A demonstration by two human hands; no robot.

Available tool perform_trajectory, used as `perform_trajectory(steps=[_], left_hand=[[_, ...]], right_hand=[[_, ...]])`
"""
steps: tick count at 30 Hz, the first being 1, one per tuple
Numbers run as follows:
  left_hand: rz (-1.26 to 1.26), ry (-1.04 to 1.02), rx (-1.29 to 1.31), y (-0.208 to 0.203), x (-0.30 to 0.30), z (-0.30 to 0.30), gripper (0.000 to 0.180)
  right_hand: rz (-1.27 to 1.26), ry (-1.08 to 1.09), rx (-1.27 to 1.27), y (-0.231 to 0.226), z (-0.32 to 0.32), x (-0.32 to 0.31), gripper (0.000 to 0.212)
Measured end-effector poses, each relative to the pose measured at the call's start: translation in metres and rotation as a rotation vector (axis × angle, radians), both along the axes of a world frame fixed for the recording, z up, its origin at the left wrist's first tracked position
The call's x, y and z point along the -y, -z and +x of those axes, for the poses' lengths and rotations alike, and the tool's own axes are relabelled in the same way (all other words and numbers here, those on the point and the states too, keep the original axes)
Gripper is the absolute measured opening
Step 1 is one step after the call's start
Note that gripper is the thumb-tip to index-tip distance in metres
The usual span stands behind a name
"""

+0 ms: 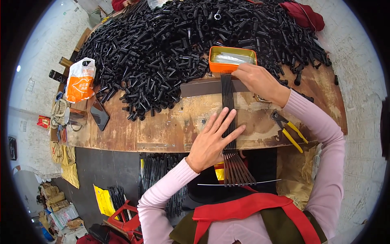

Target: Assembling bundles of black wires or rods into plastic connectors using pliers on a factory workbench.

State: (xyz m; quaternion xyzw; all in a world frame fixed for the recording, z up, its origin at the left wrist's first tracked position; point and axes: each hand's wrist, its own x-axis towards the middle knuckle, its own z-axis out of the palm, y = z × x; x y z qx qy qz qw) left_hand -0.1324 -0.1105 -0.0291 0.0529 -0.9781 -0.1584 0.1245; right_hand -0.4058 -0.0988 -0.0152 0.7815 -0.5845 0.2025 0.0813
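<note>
A flat row of thin dark rods (227, 91) runs from the table over its near edge, fanning out toward me. A straight pale wire (209, 185) crosses the rods' near ends. My left hand (209, 142) lies on the row with fingers outstretched, pressing it against the tabletop. At the far ends of the rods, my right hand (260, 81) has thumb and fingers pinched together; what is between them is too small to make out. Just beyond those ends stands an orange tin (223, 68) with thin silvery pieces inside. A flat dark strip (199, 88) lies crosswise beneath the rods.
Black tubular parts (162, 53) are heaped across the far table. Yellow-handled pliers (292, 136) lie at the right. On the left are a phone (99, 114) and an orange-white bag (81, 81). Bundled dark rods (160, 183) stand below the table edge, near a red stool (126, 219).
</note>
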Motion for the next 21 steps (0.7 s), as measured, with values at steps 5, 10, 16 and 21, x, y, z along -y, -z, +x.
perform_trajectory(steps=[5, 10, 16, 21], left_hand=[[-0.116, 0.025, 0.056, 0.001, 0.003, 0.0, 0.1], [-0.132, 0.015, 0.046, 0.001, 0.003, 0.003, 0.1], [-0.006, 0.006, -0.021, -0.004, 0.0, 0.001, 0.087], [0.021, 0.007, -0.013, -0.002, 0.0, 0.002, 0.09]], right_hand=[[0.001, -0.031, 0.141, -0.003, 0.006, 0.006, 0.017], [0.026, 0.125, -0.057, -0.006, -0.002, -0.014, 0.012], [-0.002, 0.133, -0.103, -0.006, -0.007, -0.011, 0.013], [-0.036, 0.061, -0.128, -0.002, -0.01, -0.013, 0.015]])
